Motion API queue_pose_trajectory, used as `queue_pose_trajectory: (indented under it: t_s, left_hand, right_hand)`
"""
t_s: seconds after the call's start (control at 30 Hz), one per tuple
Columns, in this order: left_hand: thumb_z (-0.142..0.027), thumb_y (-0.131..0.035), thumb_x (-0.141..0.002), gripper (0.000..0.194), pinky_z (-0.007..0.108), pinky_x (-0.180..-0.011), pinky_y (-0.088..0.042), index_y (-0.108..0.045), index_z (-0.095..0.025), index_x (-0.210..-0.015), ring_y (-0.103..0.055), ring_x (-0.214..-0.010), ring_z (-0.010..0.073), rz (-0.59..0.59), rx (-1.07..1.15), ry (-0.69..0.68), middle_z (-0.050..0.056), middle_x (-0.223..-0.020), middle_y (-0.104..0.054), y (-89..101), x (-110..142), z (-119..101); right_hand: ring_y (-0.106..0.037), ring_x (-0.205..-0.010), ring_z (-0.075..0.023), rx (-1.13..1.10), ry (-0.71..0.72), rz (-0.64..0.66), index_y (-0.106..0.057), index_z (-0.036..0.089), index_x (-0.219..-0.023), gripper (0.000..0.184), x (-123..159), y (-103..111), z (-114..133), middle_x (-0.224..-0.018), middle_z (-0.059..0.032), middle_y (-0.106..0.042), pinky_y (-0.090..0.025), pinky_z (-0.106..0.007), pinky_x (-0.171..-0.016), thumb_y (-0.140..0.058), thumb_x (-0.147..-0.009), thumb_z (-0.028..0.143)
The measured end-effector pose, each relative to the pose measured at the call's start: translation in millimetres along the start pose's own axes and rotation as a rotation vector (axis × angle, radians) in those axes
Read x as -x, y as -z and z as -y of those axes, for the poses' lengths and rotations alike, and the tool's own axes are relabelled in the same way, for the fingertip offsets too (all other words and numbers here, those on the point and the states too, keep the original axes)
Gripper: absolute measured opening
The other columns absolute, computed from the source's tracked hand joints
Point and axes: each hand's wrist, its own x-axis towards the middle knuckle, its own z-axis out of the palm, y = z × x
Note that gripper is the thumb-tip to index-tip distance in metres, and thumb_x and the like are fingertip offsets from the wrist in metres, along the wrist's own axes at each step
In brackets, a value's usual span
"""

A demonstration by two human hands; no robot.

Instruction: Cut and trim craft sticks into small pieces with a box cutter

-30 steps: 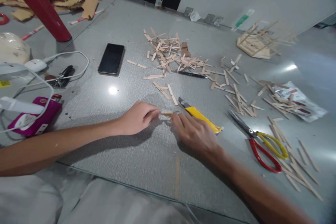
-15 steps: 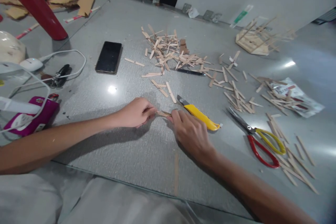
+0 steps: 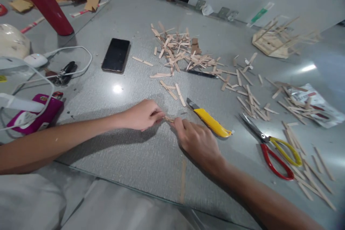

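Note:
Between my two hands is a short wooden stick piece (image 3: 169, 119), mostly covered by the fingers; whether it is one stick or several pressed together I cannot tell. My left hand (image 3: 147, 115) pinches its left end between thumb and fingertips. The right end is gripped by my right hand (image 3: 194, 139), back of the hand facing up. Just beyond the right hand lies a yellow utility knife (image 3: 211, 121) with its blade pointing up and left. A few loose wooden sticks (image 3: 180, 94) rest above the hands, near a larger pile of small sticks (image 3: 178, 50).
Scissors (image 3: 265, 138) with red and yellow handles lie right, beside long sticks (image 3: 309, 172). A phone (image 3: 116, 55), purple box (image 3: 37, 111) and white cables (image 3: 87, 63) are left. A wooden stick frame (image 3: 272, 41) stands far right; a dark pen (image 3: 202, 74) edges the pile.
The view has shifted slightly, so the table things sit a little further right in the picture. Both hands keep their pinch on the stick piece, with hardly any movement.

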Motion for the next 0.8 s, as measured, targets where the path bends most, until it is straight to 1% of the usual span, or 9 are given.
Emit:
queue_pose_trajectory:
  t_s: [0.27,0.4,0.47,0.6,0.7,0.8]
  left_hand:
    - [-0.027,-0.042,-0.101,0.043,0.023,-0.055,-0.043,-0.052,-0.019,-0.06,-0.049,-0.035,0.0097,-0.004,-0.007,-0.012,-0.005,-0.036,-0.047,-0.2,1.2,-1.9]
    - [-0.029,-0.042,-0.102,0.045,0.023,-0.05,-0.04,-0.049,-0.019,-0.059,-0.048,-0.034,0.0095,0.002,0.011,0.014,-0.005,-0.038,-0.047,-0.5,1.9,-3.8]
    - [-0.029,-0.043,-0.102,0.046,0.023,-0.048,-0.037,-0.046,-0.019,-0.057,-0.046,-0.034,0.0092,-0.005,0.015,-0.007,-0.004,-0.039,-0.046,-0.9,1.6,-3.8]
    - [-0.026,-0.043,-0.1,0.045,0.024,-0.05,-0.034,-0.045,-0.019,-0.055,-0.043,-0.039,0.0093,-0.03,-0.046,-0.091,-0.003,-0.043,-0.047,-1.8,-0.3,-1.3]
    - [-0.023,-0.043,-0.098,0.043,0.025,-0.053,-0.033,-0.043,-0.019,-0.055,-0.042,-0.043,0.0092,-0.047,-0.09,-0.126,-0.002,-0.045,-0.047,-2.1,-1.3,-0.1]
    - [-0.02,-0.043,-0.097,0.041,0.024,-0.054,-0.032,-0.045,-0.018,-0.056,-0.043,-0.044,0.0088,-0.047,-0.089,-0.121,-0.002,-0.048,-0.049,-2.6,-1.4,0.2]
  right_hand:
    - [-0.049,-0.054,-0.0147,-0.001,-0.025,0.03,-0.063,0.019,-0.083,0.036,-0.7,4.2,2.6,-0.065,-0.0036,-0.061,-0.022,-0.032,-0.054,-0.036,-0.108,0.022]
    - [-0.049,-0.055,-0.0157,0.074,-0.046,0.065,-0.062,0.018,-0.083,0.038,-1.4,10.5,9.6,-0.066,-0.0062,-0.061,-0.024,-0.032,-0.053,-0.031,-0.104,0.009]
    - [-0.048,-0.054,-0.0164,0.065,-0.085,0.078,-0.06,0.018,-0.082,0.041,-1.7,13.1,14.0,-0.065,-0.0078,-0.061,-0.024,-0.032,-0.052,-0.027,-0.101,0.005]
    - [-0.044,-0.051,-0.0173,0.001,-0.165,0.078,-0.059,0.018,-0.082,0.043,-2.1,14.3,19.3,-0.063,-0.0091,-0.059,-0.023,-0.033,-0.05,-0.022,-0.102,0.007]
    - [-0.044,-0.05,-0.0162,0.071,-0.157,0.082,-0.06,0.018,-0.083,0.043,-2.8,13.7,19.2,-0.062,-0.0079,-0.058,-0.023,-0.031,-0.048,-0.023,-0.101,0.007]
    - [-0.046,-0.049,-0.0158,0.091,-0.132,0.1,-0.06,0.019,-0.083,0.042,-4.6,13.5,18.5,-0.062,-0.0076,-0.059,-0.024,-0.03,-0.047,-0.025,-0.099,0.004]
